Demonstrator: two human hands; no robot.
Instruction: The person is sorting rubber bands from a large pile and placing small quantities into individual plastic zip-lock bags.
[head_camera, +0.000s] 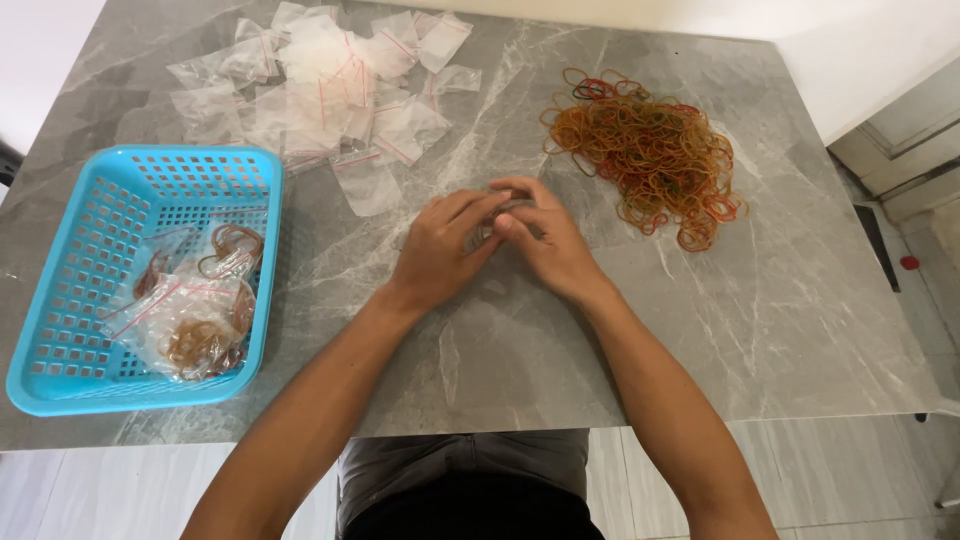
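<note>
Working together at the middle of the grey marble table (700, 330), left hand (440, 250) and right hand (545, 240) meet fingertip to fingertip, both pinched on a small clear bag (487, 232), mostly hidden between them. Contents not visible; cannot tell whether its seal is pressed shut. Pile of rubber bands (645, 150), mostly tan with some red and green, lies just right of the hands. Heap of empty clear zip bags (320, 85) with red seal strips sits at the far left-centre. Blue plastic basket (70, 300) at left holds several filled bags (195, 310) of bands. Judgement: filling or sealing step in hand; next calls for running the seal closed, then a reach left to the basket.
</note>
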